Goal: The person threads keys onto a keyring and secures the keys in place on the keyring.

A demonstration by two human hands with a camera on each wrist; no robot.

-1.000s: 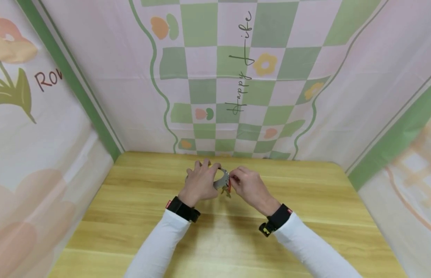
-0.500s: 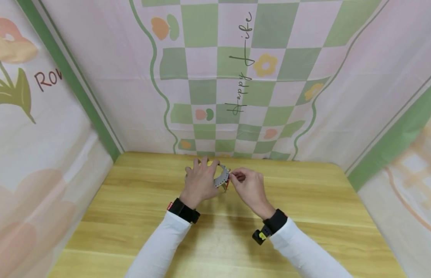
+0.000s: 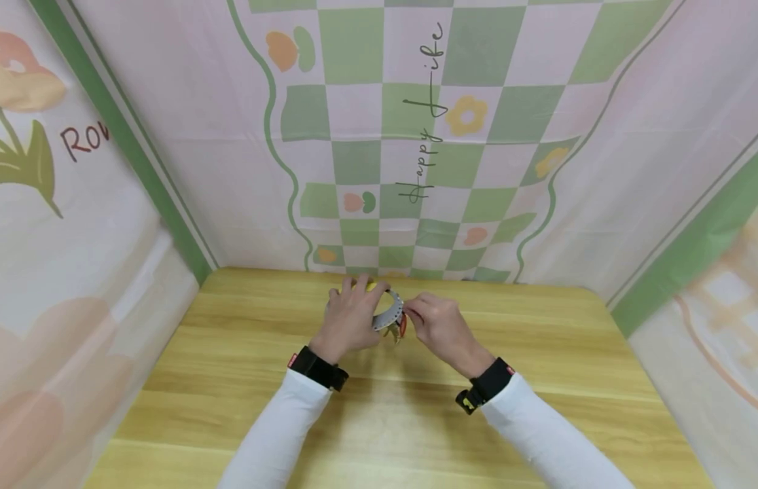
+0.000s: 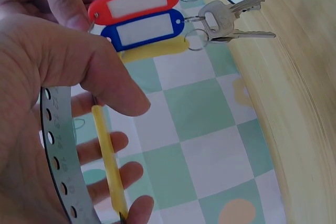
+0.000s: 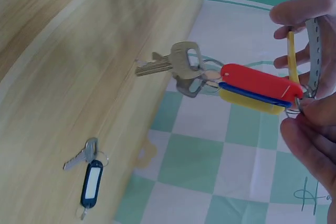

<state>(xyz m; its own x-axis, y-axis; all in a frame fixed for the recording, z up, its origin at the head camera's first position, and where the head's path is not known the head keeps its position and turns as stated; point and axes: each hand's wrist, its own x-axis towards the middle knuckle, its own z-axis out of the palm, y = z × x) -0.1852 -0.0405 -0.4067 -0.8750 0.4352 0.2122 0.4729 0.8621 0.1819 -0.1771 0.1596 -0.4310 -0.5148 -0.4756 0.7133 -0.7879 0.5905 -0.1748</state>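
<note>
My left hand [image 3: 348, 319] grips a grey numbered metal ring [image 4: 62, 156] with a row of holes along its edge. A thin yellow bar [image 4: 109, 161] crosses behind the thumb, against the fingers. From the ring's right side hang a red key tag [image 4: 135, 2], a blue key tag [image 4: 144, 29] and a yellow key tag [image 4: 155, 51], each on a small wire loop with silver keys [image 5: 181, 65]. My right hand [image 3: 443, 331] pinches at the small wire loop [image 5: 294, 111] by the red tag's end; fingertips partly hide it.
A black key tag [image 5: 92, 183] with one key [image 5: 84, 153] lies on the wooden table [image 3: 244, 339] in the right wrist view. Behind the table hangs a green-and-white checked cloth [image 3: 397, 163].
My right wrist turned and shifted left, then came back right. The hanging tags swung a little. My left hand keeps its grip on the grey ring, nearly in place.
</note>
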